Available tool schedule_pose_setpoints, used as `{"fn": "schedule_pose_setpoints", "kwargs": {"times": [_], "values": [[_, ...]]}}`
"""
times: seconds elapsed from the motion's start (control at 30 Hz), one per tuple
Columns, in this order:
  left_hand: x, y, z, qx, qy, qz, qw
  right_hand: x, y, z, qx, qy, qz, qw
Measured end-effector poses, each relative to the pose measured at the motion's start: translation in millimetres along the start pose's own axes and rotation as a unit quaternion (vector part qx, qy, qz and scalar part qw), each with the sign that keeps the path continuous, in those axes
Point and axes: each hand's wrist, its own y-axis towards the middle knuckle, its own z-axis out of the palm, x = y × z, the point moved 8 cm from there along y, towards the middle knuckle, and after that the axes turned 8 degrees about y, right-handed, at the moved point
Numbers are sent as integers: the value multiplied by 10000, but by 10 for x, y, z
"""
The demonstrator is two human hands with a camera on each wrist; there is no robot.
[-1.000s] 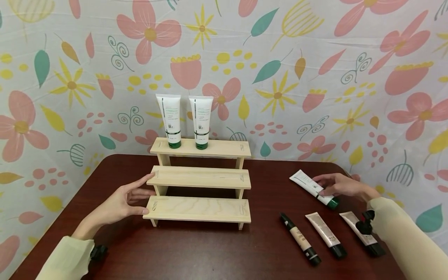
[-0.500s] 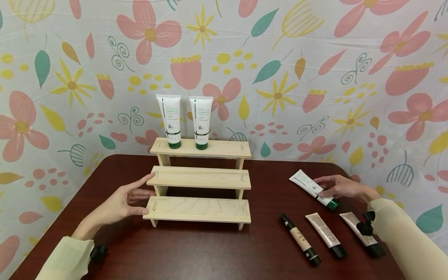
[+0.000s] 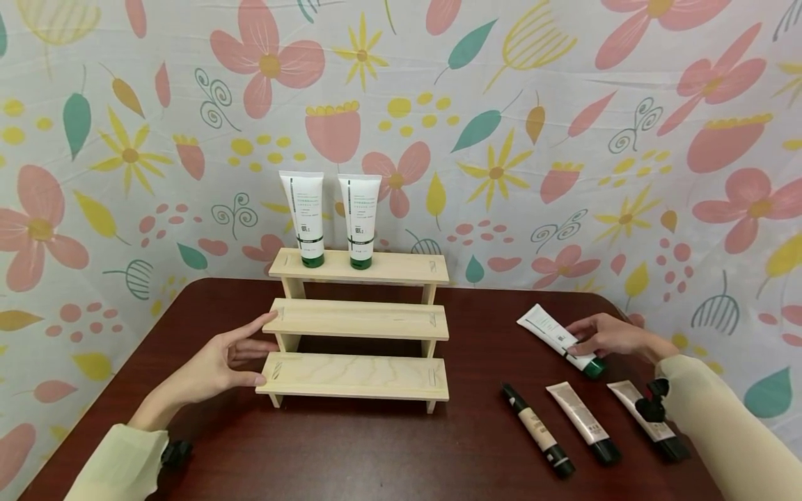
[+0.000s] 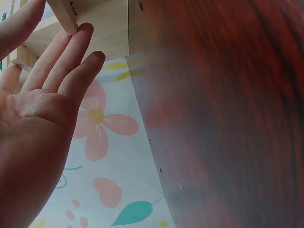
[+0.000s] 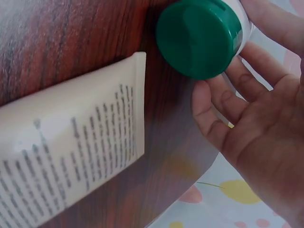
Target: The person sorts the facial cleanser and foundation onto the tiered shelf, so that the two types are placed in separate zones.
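Note:
In the head view my left hand [image 3: 216,365] touches the left edge of a three-step wooden display stand [image 3: 354,376]. Its thumb meets the bottom step and its index finger the middle one; the left wrist view shows the fingers [image 4: 71,66] nearly straight. On the right, my right hand [image 3: 617,339] holds a white squeeze tube [image 3: 546,327] with thumb and fingers near its green cap [image 5: 197,38]. This tube lies slanted, low over or on the table; which of these I cannot tell. Two similar white tubes [image 3: 305,216] stand cap-down on the top step.
Before my right hand lie a slim black-ended beige tube [image 3: 537,429] and two pinkish tubes with black caps, one in the middle [image 3: 583,417] and one [image 3: 645,417] partly behind my right wrist. A flowered cloth [image 3: 476,174] hangs behind the dark red-brown table [image 3: 370,452].
The right hand and the cap end of its tube have shifted very slightly. The left hand stays against the stand.

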Motion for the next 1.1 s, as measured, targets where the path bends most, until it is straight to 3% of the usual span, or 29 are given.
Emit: {"fn": "schedule_pose_setpoints", "kwargs": {"times": [0.43,0.7,1.1], "values": [[-20,7,4,4,50,75,10000,126,-38,94,-185,174,-221,9994],[9,-9,21,99,-214,-19,9997,316,-60,143,-377,-22,-594,9975],[5,-4,5,97,-129,-24,9999,690,-132,234,-554,-62,-911,9943]]}}
